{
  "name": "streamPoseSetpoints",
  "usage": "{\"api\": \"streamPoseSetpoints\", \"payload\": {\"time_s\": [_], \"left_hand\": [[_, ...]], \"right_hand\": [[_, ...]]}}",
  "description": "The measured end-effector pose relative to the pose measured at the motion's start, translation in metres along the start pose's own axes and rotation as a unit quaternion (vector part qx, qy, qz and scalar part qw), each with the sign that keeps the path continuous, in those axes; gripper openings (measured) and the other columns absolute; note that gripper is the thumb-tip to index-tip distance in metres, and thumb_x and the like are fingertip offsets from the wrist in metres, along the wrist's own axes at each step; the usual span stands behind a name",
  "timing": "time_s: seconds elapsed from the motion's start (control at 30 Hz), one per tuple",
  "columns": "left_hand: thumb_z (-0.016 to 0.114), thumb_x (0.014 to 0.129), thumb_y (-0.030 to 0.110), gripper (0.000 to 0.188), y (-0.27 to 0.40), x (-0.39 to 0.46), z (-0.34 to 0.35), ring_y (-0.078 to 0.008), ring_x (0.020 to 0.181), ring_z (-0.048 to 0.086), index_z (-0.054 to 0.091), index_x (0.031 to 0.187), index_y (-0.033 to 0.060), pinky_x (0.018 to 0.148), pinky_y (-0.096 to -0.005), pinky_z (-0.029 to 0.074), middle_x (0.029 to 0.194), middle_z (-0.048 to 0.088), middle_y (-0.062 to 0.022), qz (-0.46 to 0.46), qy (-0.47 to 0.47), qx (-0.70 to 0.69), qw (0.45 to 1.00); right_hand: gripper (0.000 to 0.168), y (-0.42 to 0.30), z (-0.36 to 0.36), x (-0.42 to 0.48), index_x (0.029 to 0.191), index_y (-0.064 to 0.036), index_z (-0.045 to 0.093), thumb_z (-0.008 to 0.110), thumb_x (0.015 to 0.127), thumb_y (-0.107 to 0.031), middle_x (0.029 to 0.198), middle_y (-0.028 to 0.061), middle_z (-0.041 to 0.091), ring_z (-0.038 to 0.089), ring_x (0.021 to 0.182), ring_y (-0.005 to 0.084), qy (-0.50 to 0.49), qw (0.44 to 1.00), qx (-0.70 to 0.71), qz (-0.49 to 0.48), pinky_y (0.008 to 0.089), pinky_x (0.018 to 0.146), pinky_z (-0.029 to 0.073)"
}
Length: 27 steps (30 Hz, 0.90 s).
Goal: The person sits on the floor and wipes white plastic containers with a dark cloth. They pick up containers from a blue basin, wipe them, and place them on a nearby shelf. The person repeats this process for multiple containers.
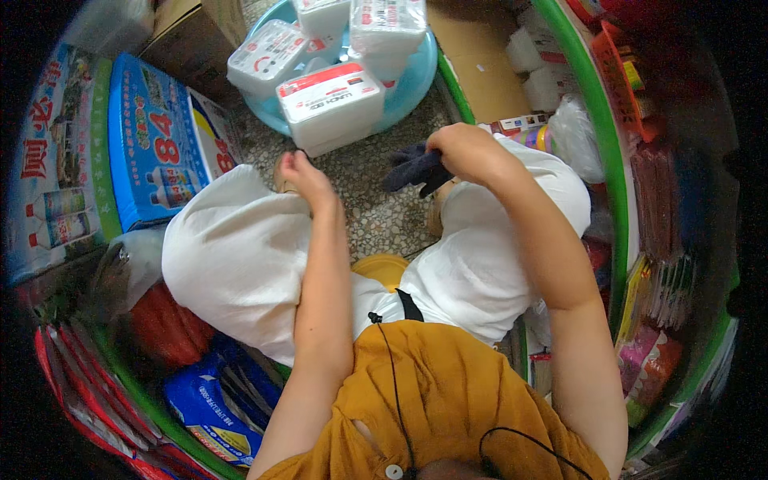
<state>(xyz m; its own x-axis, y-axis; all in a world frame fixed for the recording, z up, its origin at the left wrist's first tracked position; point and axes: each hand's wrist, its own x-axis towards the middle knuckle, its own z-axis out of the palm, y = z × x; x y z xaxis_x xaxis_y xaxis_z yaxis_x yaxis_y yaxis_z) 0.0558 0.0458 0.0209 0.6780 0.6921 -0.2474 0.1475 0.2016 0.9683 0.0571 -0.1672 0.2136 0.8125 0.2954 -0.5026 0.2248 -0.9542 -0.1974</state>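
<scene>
Dark fabric gloves or a single glove (418,168) hang from my right hand (471,153), with the finger ends pointing left over the floor between my knees. My left hand (305,177) is above my left knee, its fingers curled together. A small dark bit shows at its fingertips; I cannot tell what it is. Just beyond that hand, a wrapped pack of white plastic lunch boxes (336,111) leans at the near rim of a light blue plastic basin (414,99). More wrapped packs of white boxes (270,57) are piled inside the basin.
Blue printed cartons (159,138) stand on my left, with a brown cardboard box (198,36) behind them. Green-edged shelves (621,240) curve along my right, holding packaged goods and an orange plastic basket (618,84). Below me is speckled terrazzo floor (384,222) and a yellow stool (381,270).
</scene>
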Motion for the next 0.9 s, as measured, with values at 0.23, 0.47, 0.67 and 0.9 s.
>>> {"api": "streamPoseSetpoints", "payload": {"time_s": [0.23,0.47,0.67,0.9], "left_hand": [[0.053,0.083,0.04,0.042,0.046,0.041,0.021,-0.014,0.071,0.052,0.048,0.095,0.0003,0.053,-0.0249,0.041,0.085,0.053,-0.007,-0.03,-0.078,-0.007,0.996],[0.056,0.078,0.043,0.049,0.059,0.057,0.027,-0.0207,0.071,0.054,0.05,0.103,0.0011,0.053,-0.0305,0.042,0.09,0.056,-0.0102,-0.193,-0.103,0.096,0.971],[0.059,0.074,0.039,0.063,0.074,0.052,0.021,-0.0253,0.093,0.049,0.034,0.122,0.0065,0.064,-0.0434,0.041,0.116,0.044,-0.0148,-0.194,-0.253,0.065,0.946],[0.061,0.072,0.03,0.06,0.052,0.056,0.011,-0.0254,0.085,0.053,0.035,0.12,0.0059,0.056,-0.0369,0.045,0.106,0.05,-0.0133,-0.184,-0.226,0.038,0.956]], "right_hand": [[0.019,-0.007,-0.006,-0.011,0.086,-0.004,0.063,0.058,0.068,-0.002,0.082,0.0177,0.061,0.058,0.08,0.0331,-0.012,0.999,0.033,-0.033,0.0402,0.071,0.045],[0.015,-0.007,-0.007,-0.015,0.079,-0.003,0.064,0.056,0.067,-0.002,0.081,0.0185,0.062,0.06,0.081,0.033,0.006,0.999,-0.004,-0.042,0.0411,0.069,0.048],[0.016,-0.003,-0.003,-0.015,0.083,-0.005,0.063,0.06,0.067,-0.004,0.079,0.0163,0.061,0.058,0.078,0.0336,0.012,0.999,-0.006,-0.041,0.041,0.07,0.045],[0.016,-0.008,-0.008,-0.013,0.084,-0.005,0.062,0.061,0.067,-0.005,0.08,0.016,0.061,0.058,0.08,0.0329,-0.005,0.999,0.0,-0.044,0.0409,0.07,0.045]]}}
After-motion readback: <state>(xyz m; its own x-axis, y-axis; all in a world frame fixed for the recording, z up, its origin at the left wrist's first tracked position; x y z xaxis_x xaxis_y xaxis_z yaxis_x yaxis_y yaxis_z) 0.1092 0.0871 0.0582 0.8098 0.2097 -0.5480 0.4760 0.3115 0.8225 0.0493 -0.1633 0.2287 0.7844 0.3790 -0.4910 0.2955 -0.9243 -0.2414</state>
